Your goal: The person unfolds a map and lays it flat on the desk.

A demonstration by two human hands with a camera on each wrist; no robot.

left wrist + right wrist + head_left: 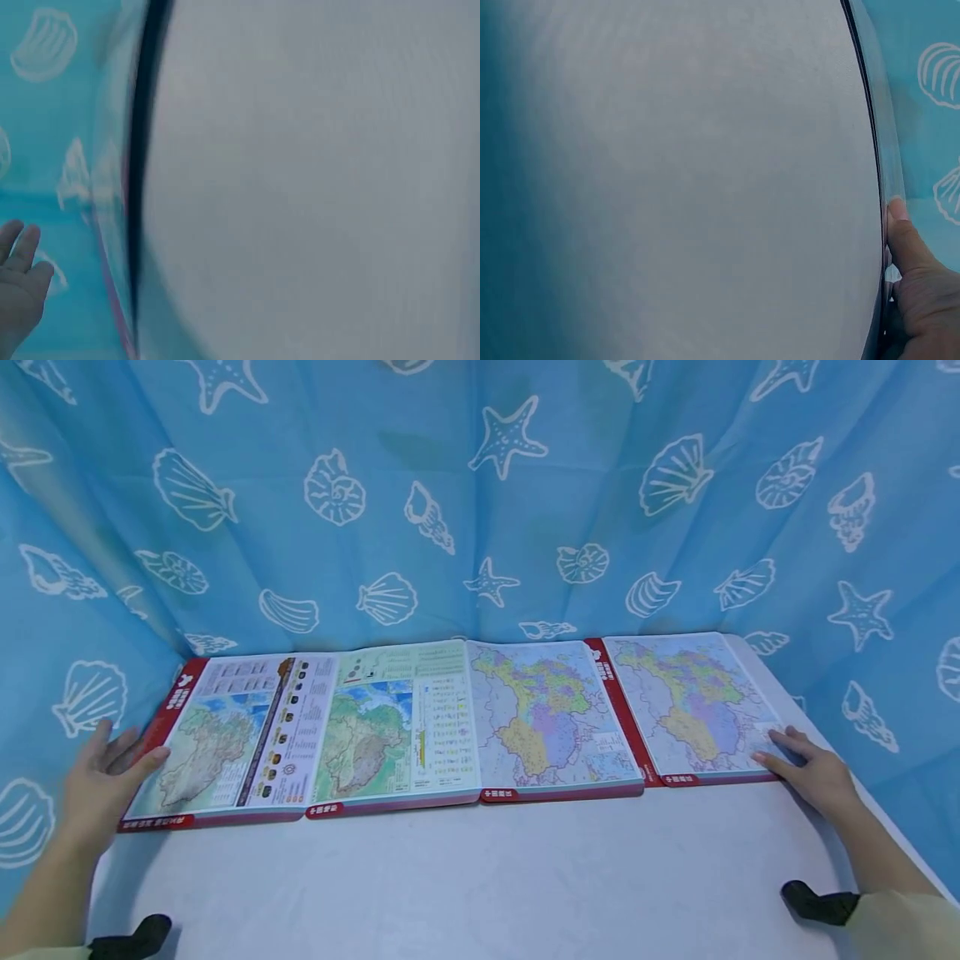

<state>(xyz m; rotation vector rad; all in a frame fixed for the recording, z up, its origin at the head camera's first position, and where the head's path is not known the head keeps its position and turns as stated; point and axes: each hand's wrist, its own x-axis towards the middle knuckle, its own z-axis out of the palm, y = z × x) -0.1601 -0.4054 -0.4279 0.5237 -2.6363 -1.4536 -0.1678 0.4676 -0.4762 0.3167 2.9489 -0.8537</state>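
Several printed maps lie flat side by side in a row on a white table, their lettering upside down in the head view. The leftmost map (210,752) has a red left border; beside it are a green relief map (367,752), a pastel map (536,718) and, at the right end, another pastel map (697,702). My left hand (105,785) is at the leftmost map's red border, fingers spread and thumb reaching over the edge. My right hand (817,777) is at the rightmost map's near right corner, thumb and fingers extended toward it.
The white table (480,877) extends in front of the row. Behind it hangs a blue curtain (450,485) with white shells and starfish, which also drapes down both sides. A black strap end (817,902) shows at the right wrist, another (135,937) at the left.
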